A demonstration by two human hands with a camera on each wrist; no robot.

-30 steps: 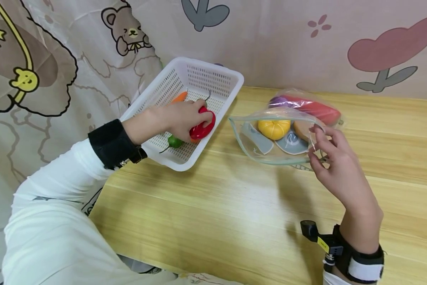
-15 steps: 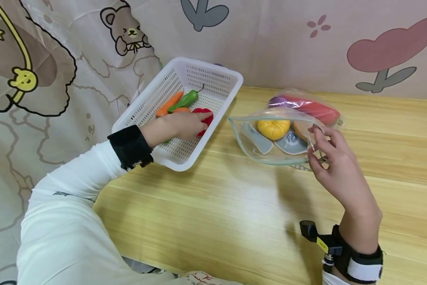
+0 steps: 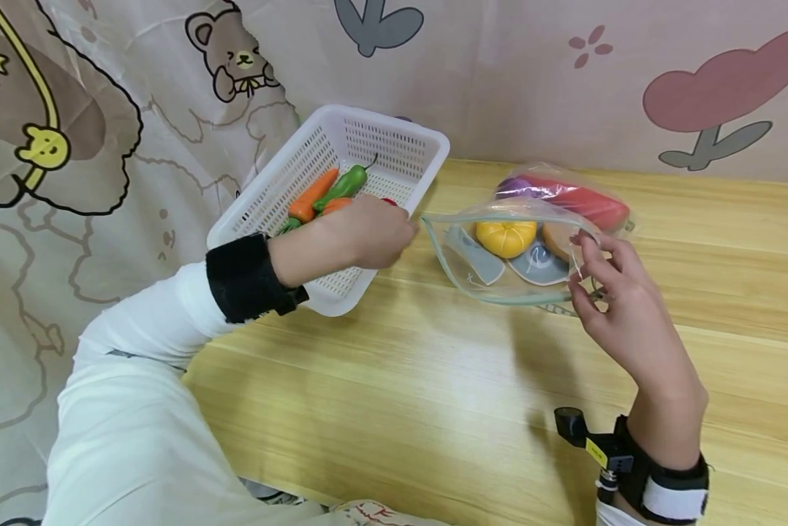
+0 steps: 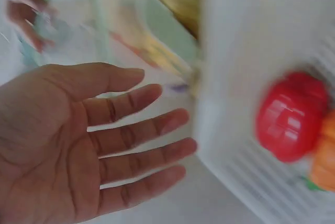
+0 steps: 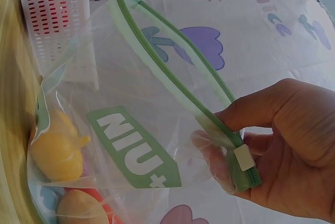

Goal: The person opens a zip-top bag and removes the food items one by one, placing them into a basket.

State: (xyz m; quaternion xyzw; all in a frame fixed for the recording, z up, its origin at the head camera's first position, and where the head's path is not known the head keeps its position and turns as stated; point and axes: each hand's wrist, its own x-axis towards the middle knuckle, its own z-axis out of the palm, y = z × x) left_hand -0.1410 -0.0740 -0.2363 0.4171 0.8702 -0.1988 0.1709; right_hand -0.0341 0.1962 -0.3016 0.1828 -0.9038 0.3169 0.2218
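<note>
My left hand (image 3: 374, 234) is above the right rim of a white perforated basket (image 3: 341, 305). In the left wrist view that hand's fingers are spread fairly straight, with nothing in them. A glossy red toy bell pepper (image 4: 290, 116) lies in the basket beside an orange ribbed piece (image 4: 325, 150). A toy carrot (image 3: 311, 196) and a green chili pepper (image 3: 344, 183) are farther back there. My right hand (image 3: 624, 307) pinches the corner of a clear zip bag (image 5: 131, 145) near its slider, and the bag's mouth gapes. Inside sit a yellow pumpkin (image 3: 506, 239) and a brown roundish piece (image 3: 555, 237).
Behind the bag's mouth, a long red piece (image 3: 591, 203) and a purple one (image 3: 515, 188) show through clear plastic. A wooden table (image 3: 394, 380) carries everything. Patterned cloth (image 3: 499, 88) hangs along the back and left.
The left hand held the red bell pepper a second ago, then lowered and let go of it in the basket. It has since moved right to the rim. The right hand stays put.
</note>
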